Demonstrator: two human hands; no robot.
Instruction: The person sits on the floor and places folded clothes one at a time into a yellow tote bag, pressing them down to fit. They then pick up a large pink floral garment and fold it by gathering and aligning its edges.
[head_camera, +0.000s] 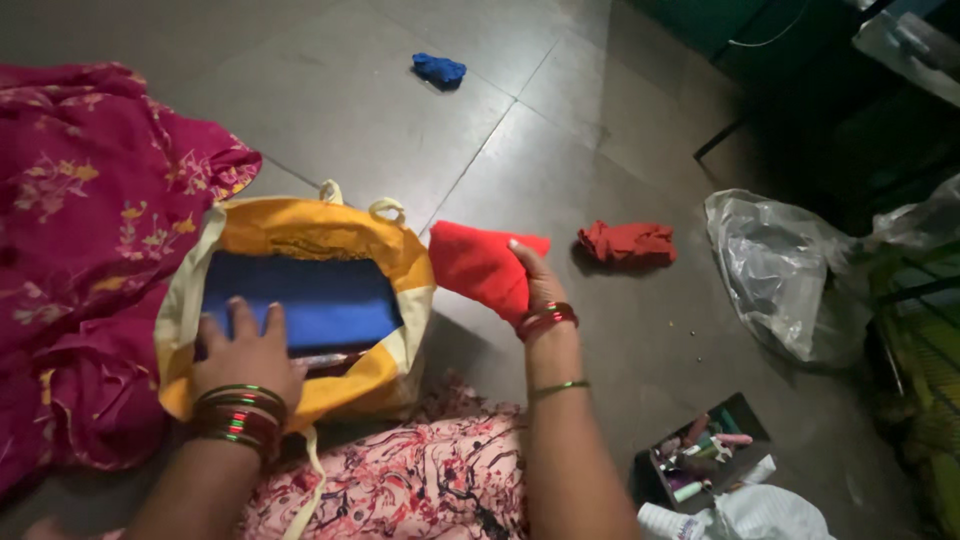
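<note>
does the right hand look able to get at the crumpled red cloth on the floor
Probably yes, once freed. The crumpled red cloth lies just past the right hand on bare floor tile with nothing between them, but that hand already grips a folded red cloth.

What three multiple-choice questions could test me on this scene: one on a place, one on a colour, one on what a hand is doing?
1. Where does the small blue cloth lie?
A. on the floor tiles beyond the bag
B. inside the bag
C. on the plastic sheet

2. What colour is the folded cloth in the right hand?
A. green
B. red
C. white

3. What is the left hand doing?
A. hanging free in the air
B. pressing on the blue cloth in the open yellow bag
C. gripping a bottle

Answers: 1 A, it sits alone on bare tiles; 2 B, plainly red; 3 B, fingers rest inside the bag's mouth.
</note>
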